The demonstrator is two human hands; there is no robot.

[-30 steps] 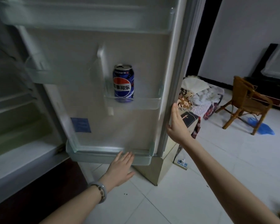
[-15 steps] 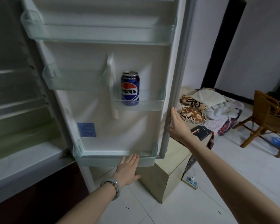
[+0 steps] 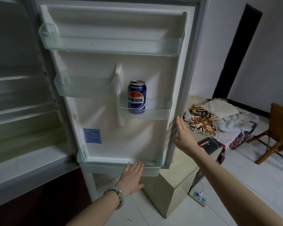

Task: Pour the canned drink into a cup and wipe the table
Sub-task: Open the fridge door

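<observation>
Fridge door [image 3: 137, 136] stands wide open in front of me. Blue can [image 3: 136, 97] is upright in the small door shelf [image 3: 153, 111], mid-height on the right side. My left hand [image 3: 131, 178] is flat with straight fingers, tips at the front of the bottom door shelf [image 3: 104, 167]; can't confirm contact. My right hand [image 3: 184, 137] is flat too, holding nothing, just beside the door's outer edge, lower than the can. Bracelet [image 3: 116, 194] on my left wrist. Cloth pile [image 3: 219, 115] and wooden chair [image 3: 279, 136] off right.
</observation>
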